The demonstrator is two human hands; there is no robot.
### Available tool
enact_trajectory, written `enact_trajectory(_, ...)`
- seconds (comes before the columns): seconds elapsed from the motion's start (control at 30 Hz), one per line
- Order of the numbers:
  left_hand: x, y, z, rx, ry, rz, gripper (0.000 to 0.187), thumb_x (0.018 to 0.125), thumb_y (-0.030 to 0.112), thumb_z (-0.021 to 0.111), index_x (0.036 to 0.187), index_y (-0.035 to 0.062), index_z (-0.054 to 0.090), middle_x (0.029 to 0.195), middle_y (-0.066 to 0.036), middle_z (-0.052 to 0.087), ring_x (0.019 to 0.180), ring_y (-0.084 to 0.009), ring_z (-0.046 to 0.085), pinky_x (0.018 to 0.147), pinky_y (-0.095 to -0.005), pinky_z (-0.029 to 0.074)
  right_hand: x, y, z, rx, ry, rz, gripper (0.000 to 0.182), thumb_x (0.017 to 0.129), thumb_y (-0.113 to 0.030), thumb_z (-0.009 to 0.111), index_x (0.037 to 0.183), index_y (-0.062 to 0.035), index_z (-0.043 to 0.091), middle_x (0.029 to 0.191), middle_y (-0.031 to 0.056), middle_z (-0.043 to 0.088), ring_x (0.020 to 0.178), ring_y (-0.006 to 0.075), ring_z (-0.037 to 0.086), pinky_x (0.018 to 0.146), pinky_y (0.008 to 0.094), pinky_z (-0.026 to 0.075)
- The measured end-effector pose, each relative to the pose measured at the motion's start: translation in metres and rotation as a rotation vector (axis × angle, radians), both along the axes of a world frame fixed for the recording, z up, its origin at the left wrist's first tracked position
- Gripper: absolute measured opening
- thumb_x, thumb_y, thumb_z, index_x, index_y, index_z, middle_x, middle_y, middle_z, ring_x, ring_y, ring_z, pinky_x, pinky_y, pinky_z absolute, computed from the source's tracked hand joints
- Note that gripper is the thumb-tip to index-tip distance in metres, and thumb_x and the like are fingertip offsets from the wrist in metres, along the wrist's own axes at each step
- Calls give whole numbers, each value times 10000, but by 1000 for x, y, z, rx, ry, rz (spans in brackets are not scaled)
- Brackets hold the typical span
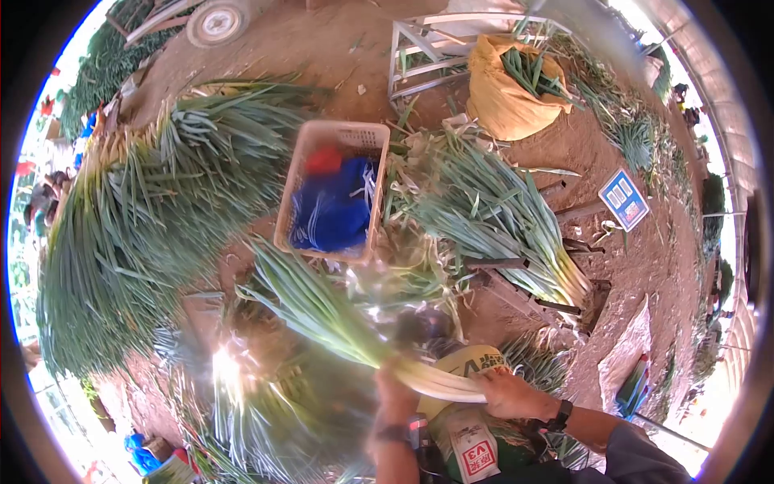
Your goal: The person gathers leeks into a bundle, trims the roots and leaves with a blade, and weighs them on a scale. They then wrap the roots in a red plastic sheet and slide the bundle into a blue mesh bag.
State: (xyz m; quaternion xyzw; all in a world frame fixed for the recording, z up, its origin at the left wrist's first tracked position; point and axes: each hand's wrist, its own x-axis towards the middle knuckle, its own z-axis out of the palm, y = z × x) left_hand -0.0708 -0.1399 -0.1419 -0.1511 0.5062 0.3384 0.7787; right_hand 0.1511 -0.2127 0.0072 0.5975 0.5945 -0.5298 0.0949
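A bunch of long green onions (334,323) lies across in front of me, green leaves to the upper left and white stalk ends to the right. My left hand (397,395) is closed around the stalks, partly blurred by glare. Closed at the white root ends is my right hand (509,393), with a dark band on its wrist. Under the bunch, at my lap, there is a yellow printed sheet or bag (451,375). A white bag with a red label (474,452) shows below it.
A plastic crate (290,202) holds blue and red items. More green onions rest on a metal rack (508,274). A large onion pile (153,210) spreads at left. At the back stand a yellow sack (500,105) and a wheel (216,24). A blue sign (624,200) is at right.
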Motion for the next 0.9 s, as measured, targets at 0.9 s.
enact_trajectory(0.9,120,86,63,621,511,-358,567,858,146,651,1389,9,505,1234,-147,643,1095,-281,629,1005,-435,509,104,-38,41,543,-485,-107,573,860,-124,614,1403,42,529,1008,183,559,938,303,623,598,320,561)
